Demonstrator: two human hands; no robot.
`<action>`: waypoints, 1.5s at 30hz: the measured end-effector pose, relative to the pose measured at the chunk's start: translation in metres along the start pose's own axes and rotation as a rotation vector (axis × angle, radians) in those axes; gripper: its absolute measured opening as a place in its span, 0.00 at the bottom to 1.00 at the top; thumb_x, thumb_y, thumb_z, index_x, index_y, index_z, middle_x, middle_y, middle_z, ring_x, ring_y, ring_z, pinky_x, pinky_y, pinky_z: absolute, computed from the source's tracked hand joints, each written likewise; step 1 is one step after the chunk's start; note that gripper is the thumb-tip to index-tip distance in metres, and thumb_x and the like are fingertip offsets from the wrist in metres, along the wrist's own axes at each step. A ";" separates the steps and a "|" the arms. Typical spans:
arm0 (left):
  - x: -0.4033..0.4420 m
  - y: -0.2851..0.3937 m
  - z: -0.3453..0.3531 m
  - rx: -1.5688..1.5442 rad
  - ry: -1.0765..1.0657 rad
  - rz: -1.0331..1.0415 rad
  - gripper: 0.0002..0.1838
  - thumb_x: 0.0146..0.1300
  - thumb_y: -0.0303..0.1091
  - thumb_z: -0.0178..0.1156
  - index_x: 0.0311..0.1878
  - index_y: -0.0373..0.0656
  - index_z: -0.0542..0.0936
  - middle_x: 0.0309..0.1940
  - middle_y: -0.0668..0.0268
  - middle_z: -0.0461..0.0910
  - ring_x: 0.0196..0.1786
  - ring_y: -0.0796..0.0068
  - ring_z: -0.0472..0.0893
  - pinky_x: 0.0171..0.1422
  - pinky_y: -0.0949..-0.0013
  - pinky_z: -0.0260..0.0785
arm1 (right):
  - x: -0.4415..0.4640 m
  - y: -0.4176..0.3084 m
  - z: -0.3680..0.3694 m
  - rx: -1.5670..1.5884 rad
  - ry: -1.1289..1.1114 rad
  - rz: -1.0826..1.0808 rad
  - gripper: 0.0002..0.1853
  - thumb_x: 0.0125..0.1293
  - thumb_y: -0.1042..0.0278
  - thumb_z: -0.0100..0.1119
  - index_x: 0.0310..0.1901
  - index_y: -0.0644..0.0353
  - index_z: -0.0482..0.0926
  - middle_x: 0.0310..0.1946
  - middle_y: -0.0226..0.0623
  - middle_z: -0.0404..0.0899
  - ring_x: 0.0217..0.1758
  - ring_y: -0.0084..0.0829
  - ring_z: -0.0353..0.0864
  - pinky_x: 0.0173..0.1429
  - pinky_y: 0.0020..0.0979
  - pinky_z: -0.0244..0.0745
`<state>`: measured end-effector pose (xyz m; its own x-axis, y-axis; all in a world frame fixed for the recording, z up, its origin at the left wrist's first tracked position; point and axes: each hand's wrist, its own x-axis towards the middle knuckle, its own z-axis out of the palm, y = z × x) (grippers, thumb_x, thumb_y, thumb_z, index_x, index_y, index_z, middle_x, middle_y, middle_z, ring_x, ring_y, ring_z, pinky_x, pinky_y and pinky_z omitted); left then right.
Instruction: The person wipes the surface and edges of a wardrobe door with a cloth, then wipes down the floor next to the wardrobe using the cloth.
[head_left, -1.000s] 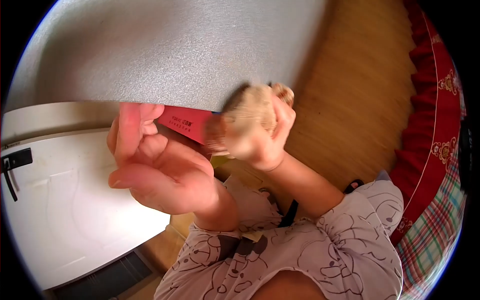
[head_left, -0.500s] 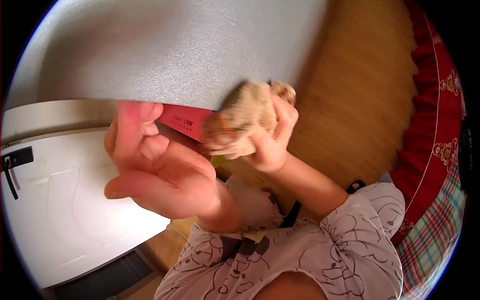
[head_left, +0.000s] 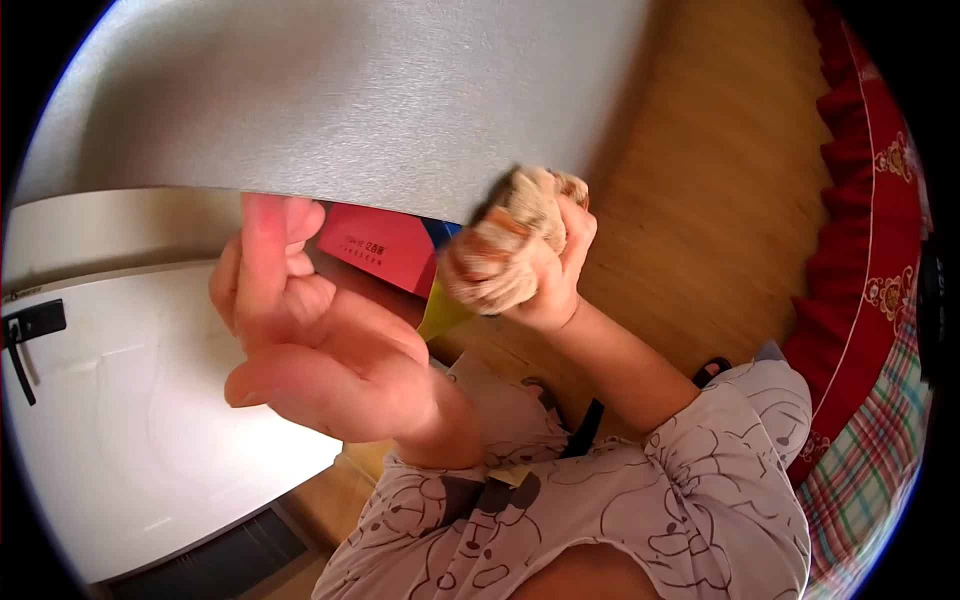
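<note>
A large silver-grey panel (head_left: 380, 110) fills the upper left of the view. Crumpled in my right hand (head_left: 560, 265) is a beige and brown striped cloth (head_left: 500, 255), which overlaps the panel's lower right corner; the hand is closed around it. My left hand (head_left: 330, 325) lies palm up below the panel, thumb out to the left and some fingers bent. Its raised fingertips meet the panel's lower edge, and their ends are partly hidden there.
Behind the hands are a red box (head_left: 375, 245) with printed text and something yellow (head_left: 440, 312). A white panel (head_left: 150, 400) with a black fitting (head_left: 38, 318) is at left. Wooden floor (head_left: 700, 190) and a red ruffled cloth (head_left: 850, 220) lie to the right.
My right hand and the cloth have shifted slightly; the cloth looks bunched differently and less blurred. More of the red box shows. My left hand has hardly moved.
</note>
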<state>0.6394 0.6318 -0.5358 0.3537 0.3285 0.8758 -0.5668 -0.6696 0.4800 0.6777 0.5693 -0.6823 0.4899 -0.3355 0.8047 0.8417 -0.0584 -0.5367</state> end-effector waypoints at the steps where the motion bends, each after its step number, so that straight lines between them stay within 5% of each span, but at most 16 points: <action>1: -0.001 -0.003 -0.001 0.082 0.004 -0.007 0.46 0.72 0.62 0.21 0.49 0.23 0.77 0.41 0.56 0.73 0.41 0.69 0.72 0.49 0.68 0.63 | -0.032 0.020 -0.009 -0.075 -0.130 0.037 0.31 0.43 0.62 0.75 0.51 0.52 0.72 0.49 0.46 0.68 0.45 0.44 0.72 0.46 0.42 0.68; 3: -0.005 -0.009 0.003 0.189 -0.003 -0.068 0.46 0.72 0.62 0.20 0.52 0.24 0.75 0.42 0.55 0.74 0.44 0.66 0.75 0.53 0.65 0.66 | -0.055 0.034 -0.018 -0.131 -0.330 0.145 0.34 0.46 0.70 0.75 0.55 0.58 0.67 0.53 0.42 0.62 0.54 0.45 0.66 0.60 0.47 0.64; 4: -0.008 -0.015 0.004 0.166 -0.022 -0.091 0.46 0.72 0.62 0.20 0.52 0.24 0.75 0.42 0.55 0.74 0.44 0.66 0.75 0.53 0.65 0.66 | -0.077 0.034 -0.006 0.369 -0.321 0.731 0.28 0.50 0.71 0.71 0.53 0.61 0.71 0.49 0.42 0.64 0.59 0.44 0.62 0.64 0.49 0.60; 8: -0.011 -0.008 0.020 0.123 0.043 -0.131 0.44 0.73 0.60 0.24 0.56 0.20 0.70 0.42 0.50 0.79 0.47 0.63 0.79 0.62 0.62 0.69 | -0.001 -0.022 0.005 -0.054 -0.254 0.327 0.16 0.52 0.56 0.61 0.43 0.51 0.80 0.50 0.44 0.73 0.47 0.40 0.74 0.44 0.41 0.66; 14: -0.007 -0.003 0.022 0.282 0.075 0.056 0.32 0.74 0.49 0.40 0.53 0.21 0.72 0.36 0.53 0.78 0.38 0.66 0.78 0.44 0.67 0.74 | -0.030 0.007 0.004 0.060 -0.141 0.027 0.20 0.47 0.67 0.66 0.45 0.38 0.84 0.63 0.53 0.64 0.64 0.54 0.66 0.57 0.42 0.67; 16: -0.009 -0.003 0.044 -0.129 0.122 -0.047 0.25 0.73 0.42 0.48 0.52 0.22 0.73 0.39 0.52 0.79 0.37 0.66 0.78 0.41 0.69 0.72 | -0.089 0.030 -0.004 0.008 -0.182 0.133 0.17 0.46 0.68 0.67 0.42 0.42 0.84 0.64 0.54 0.63 0.65 0.58 0.64 0.64 0.46 0.66; 22: -0.018 -0.022 0.025 0.133 0.120 0.010 0.18 0.69 0.32 0.54 0.50 0.21 0.74 0.42 0.49 0.79 0.39 0.65 0.79 0.41 0.69 0.75 | -0.160 0.073 -0.039 -0.059 -0.189 0.607 0.18 0.53 0.75 0.60 0.48 0.54 0.80 0.64 0.54 0.63 0.66 0.55 0.65 0.67 0.44 0.64; 24: -0.018 -0.026 0.032 0.119 0.119 -0.014 0.18 0.69 0.32 0.55 0.50 0.21 0.74 0.42 0.49 0.78 0.39 0.64 0.79 0.41 0.68 0.75 | -0.135 0.081 -0.028 -0.383 -0.013 1.575 0.29 0.66 0.69 0.49 0.68 0.61 0.55 0.58 0.40 0.67 0.60 0.32 0.68 0.68 0.38 0.60; 27: -0.013 -0.028 0.045 0.127 0.113 -0.013 0.18 0.68 0.32 0.55 0.49 0.21 0.74 0.42 0.49 0.78 0.38 0.62 0.79 0.41 0.67 0.76 | -0.198 0.122 -0.072 0.292 0.069 1.407 0.20 0.71 0.71 0.40 0.62 0.63 0.58 0.55 0.36 0.68 0.54 0.26 0.71 0.55 0.29 0.72; 30: -0.015 -0.030 0.049 0.136 0.122 0.009 0.18 0.68 0.32 0.55 0.48 0.21 0.74 0.41 0.49 0.78 0.37 0.63 0.79 0.41 0.67 0.76 | -0.142 0.109 -0.030 0.122 0.357 1.188 0.18 0.73 0.68 0.39 0.61 0.62 0.59 0.47 0.30 0.69 0.46 0.24 0.72 0.46 0.25 0.73; 31: -0.022 -0.026 0.043 0.124 0.152 0.028 0.18 0.67 0.32 0.55 0.48 0.20 0.74 0.40 0.49 0.79 0.36 0.63 0.79 0.41 0.67 0.76 | -0.128 0.091 -0.021 0.893 0.674 1.257 0.22 0.73 0.63 0.40 0.65 0.60 0.54 0.48 0.29 0.69 0.47 0.22 0.71 0.47 0.24 0.73; 32: -0.023 -0.030 0.044 0.122 0.145 0.018 0.18 0.67 0.32 0.55 0.48 0.20 0.74 0.40 0.49 0.79 0.36 0.63 0.79 0.41 0.67 0.76 | -0.116 0.082 -0.019 0.846 0.263 1.260 0.28 0.73 0.55 0.41 0.69 0.57 0.51 0.53 0.32 0.66 0.54 0.25 0.69 0.56 0.29 0.70; 34: -0.021 -0.032 0.054 0.038 0.161 0.010 0.17 0.66 0.30 0.57 0.47 0.21 0.75 0.39 0.49 0.79 0.36 0.63 0.79 0.42 0.69 0.75 | -0.029 0.059 -0.012 0.353 -0.003 0.635 0.31 0.70 0.49 0.43 0.70 0.51 0.56 0.63 0.43 0.61 0.66 0.35 0.63 0.66 0.40 0.62; 37: -0.020 -0.024 0.056 0.164 0.292 0.093 0.14 0.65 0.27 0.58 0.47 0.22 0.76 0.40 0.50 0.81 0.38 0.63 0.80 0.43 0.69 0.75 | -0.025 0.049 -0.012 0.145 -0.188 0.374 0.31 0.67 0.45 0.41 0.63 0.60 0.70 0.72 0.57 0.46 0.74 0.60 0.46 0.73 0.52 0.46; 41: -0.022 -0.015 0.055 0.235 0.348 0.185 0.12 0.62 0.23 0.60 0.46 0.24 0.78 0.41 0.50 0.81 0.40 0.64 0.82 0.46 0.69 0.77 | -0.066 0.059 -0.013 0.109 -0.079 0.531 0.27 0.65 0.45 0.50 0.59 0.55 0.73 0.67 0.53 0.58 0.72 0.43 0.57 0.72 0.47 0.52; 45: -0.026 -0.024 0.059 0.294 0.269 0.153 0.14 0.63 0.21 0.59 0.50 0.25 0.77 0.44 0.52 0.81 0.44 0.66 0.83 0.52 0.69 0.77 | -0.098 0.106 -0.042 0.062 0.018 0.699 0.18 0.77 0.52 0.30 0.55 0.53 0.65 0.34 0.23 0.69 0.28 0.19 0.68 0.28 0.23 0.71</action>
<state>0.6881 0.6000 -0.5735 0.0535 0.3468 0.9364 -0.3474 -0.8727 0.3431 0.7092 0.5570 -0.8288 0.9179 -0.2898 0.2713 0.3420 0.2306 -0.9109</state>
